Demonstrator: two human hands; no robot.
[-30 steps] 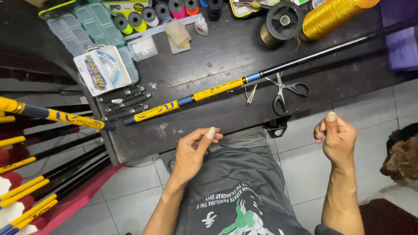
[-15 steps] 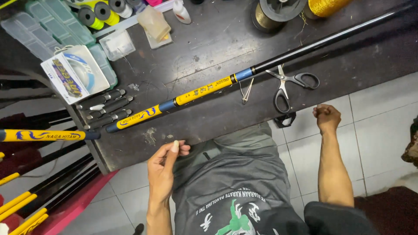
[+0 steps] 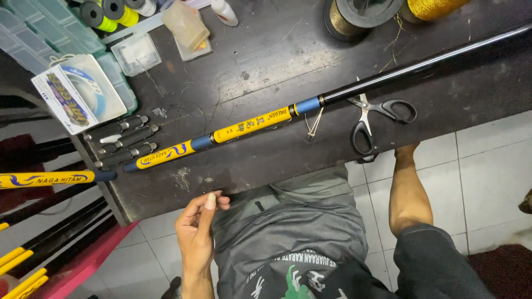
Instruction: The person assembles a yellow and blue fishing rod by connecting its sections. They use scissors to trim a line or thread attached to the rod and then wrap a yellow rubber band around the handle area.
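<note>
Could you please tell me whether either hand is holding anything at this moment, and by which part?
The left hand has fingertips pinched, but nothing shows between them. The right hand is hidden under the table edge near the scissors, so its hold cannot be told.

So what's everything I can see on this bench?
rod: one, yellow, blue and black, across the table
scissors: one, black handles, beside the rod
handles: three, dark, left of the rod
line packet: one, white, far left
boxes: several, clear, at the back
spools: two, gold thread, back right
table: one, dark
left hand: fingers pinched, below the table edge
right hand: mostly hidden under the table edge
</note>
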